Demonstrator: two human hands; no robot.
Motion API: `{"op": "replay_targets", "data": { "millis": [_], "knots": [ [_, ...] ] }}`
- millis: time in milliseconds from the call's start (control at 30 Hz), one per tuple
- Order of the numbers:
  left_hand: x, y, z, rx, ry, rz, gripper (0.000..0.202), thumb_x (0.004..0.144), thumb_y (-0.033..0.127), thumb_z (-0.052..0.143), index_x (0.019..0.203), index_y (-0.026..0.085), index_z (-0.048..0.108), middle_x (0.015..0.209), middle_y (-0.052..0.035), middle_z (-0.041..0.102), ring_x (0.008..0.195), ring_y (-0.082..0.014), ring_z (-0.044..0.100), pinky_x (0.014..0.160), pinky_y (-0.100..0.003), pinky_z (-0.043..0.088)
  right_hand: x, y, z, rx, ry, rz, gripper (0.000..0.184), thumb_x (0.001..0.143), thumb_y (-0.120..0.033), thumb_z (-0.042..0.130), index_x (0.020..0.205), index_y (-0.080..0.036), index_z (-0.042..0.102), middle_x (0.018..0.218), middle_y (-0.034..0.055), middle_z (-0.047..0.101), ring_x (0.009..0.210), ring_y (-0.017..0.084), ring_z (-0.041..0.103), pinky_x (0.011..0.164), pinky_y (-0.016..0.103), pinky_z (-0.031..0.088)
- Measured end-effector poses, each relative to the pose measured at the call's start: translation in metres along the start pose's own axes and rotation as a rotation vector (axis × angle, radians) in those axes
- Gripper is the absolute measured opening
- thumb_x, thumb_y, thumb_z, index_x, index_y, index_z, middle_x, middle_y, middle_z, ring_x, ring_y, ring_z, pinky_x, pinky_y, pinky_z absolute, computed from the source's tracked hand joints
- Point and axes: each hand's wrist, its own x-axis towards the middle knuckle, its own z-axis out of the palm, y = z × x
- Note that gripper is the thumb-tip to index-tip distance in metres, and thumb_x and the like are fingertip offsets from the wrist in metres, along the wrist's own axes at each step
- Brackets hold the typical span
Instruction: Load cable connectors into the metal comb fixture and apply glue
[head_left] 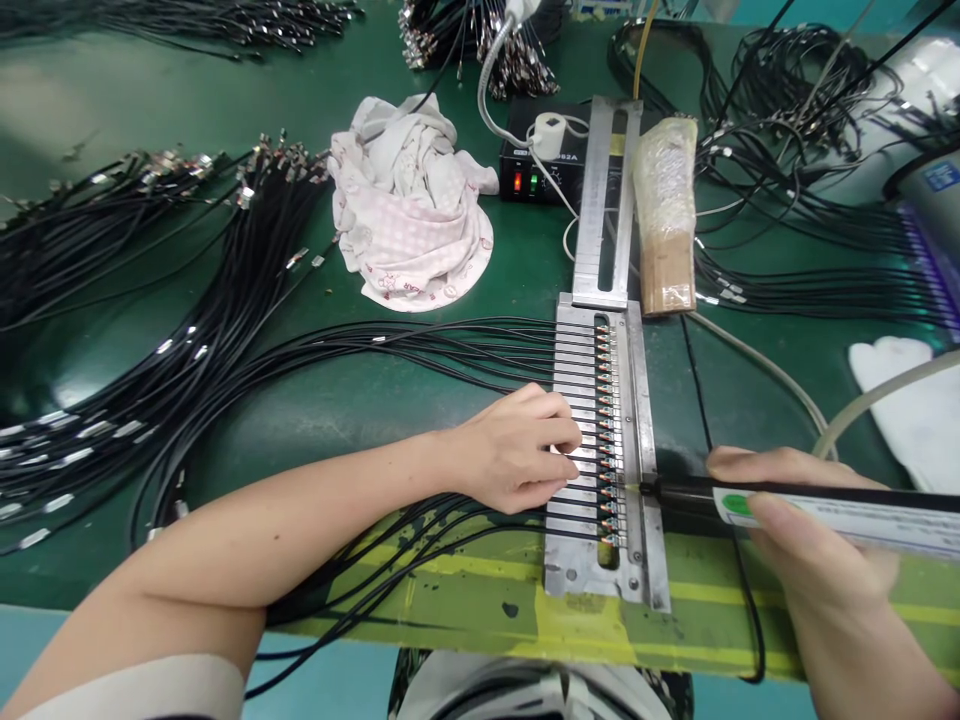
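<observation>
A metal fixture plate (pixel 564 570) lies on the bench in front of me, with a row of black cables (pixel 465 345) laid side by side across it. Their stripped ends and small metal connectors (pixel 606 400) line up along its slot. My left hand (pixel 525 447) is closed, fingertips pinching at a black cable in the lower middle of the row. In my right hand (pixel 810 530) is a black pen-shaped tool (pixel 690 492) with a white label and green spot. Its thin tip points left, at the connectors beside my left fingertips; contact is hard to tell.
Behind the plate stand a slotted metal bar (pixel 592 220), a black control box (pixel 517 160) with lit switches, and a wrapped block (pixel 667 225). A crumpled cloth (pixel 416 220) lies left of them. Cable bundles (pixel 247 270) cover the left; a white glove (pixel 896 390) lies right.
</observation>
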Motion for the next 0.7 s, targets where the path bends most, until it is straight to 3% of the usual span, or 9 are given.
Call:
{"op": "replay_targets", "data": {
  "millis": [267, 533, 700],
  "knots": [
    [0.000, 0.000, 0.000, 0.014, -0.015, -0.009, 0.022, 0.088, 0.022, 0.045, 0.079, 0.020, 0.065, 0.092, -0.0053, 0.062, 0.089, -0.0192, 0.047, 0.073, -0.036, 0.031, 0.003, -0.004, -0.002, 0.070, -0.039, -0.056, 0.020, 0.080, -0.022, 0.060, 0.096, -0.022, 0.071, 0.080, 0.0027, 0.069, 0.075, 0.020, 0.063, 0.067, 0.031, 0.052],
    [0.004, 0.014, -0.030, 0.078, -0.241, -0.049, 0.020, 0.084, 0.031, 0.053, 0.096, 0.022, 0.065, 0.099, -0.0056, 0.060, 0.095, -0.0230, 0.047, 0.076, -0.037, 0.031, -0.002, 0.000, -0.004, -0.006, -0.022, -0.016, 0.018, 0.078, -0.023, 0.062, 0.094, -0.025, 0.071, 0.081, 0.0009, 0.069, 0.079, 0.019, 0.065, 0.072, 0.027, 0.052],
    [0.002, 0.019, -0.037, 0.136, -0.292, -0.030, 0.015, 0.085, 0.032, 0.055, 0.085, 0.023, 0.066, 0.101, -0.0051, 0.060, 0.101, -0.0233, 0.048, 0.079, -0.037, 0.031, -0.002, 0.003, -0.005, -0.035, 0.000, 0.006, 0.017, 0.078, -0.025, 0.063, 0.092, -0.026, 0.072, 0.082, 0.0009, 0.070, 0.079, 0.019, 0.065, 0.073, 0.026, 0.052]
  ]
}}
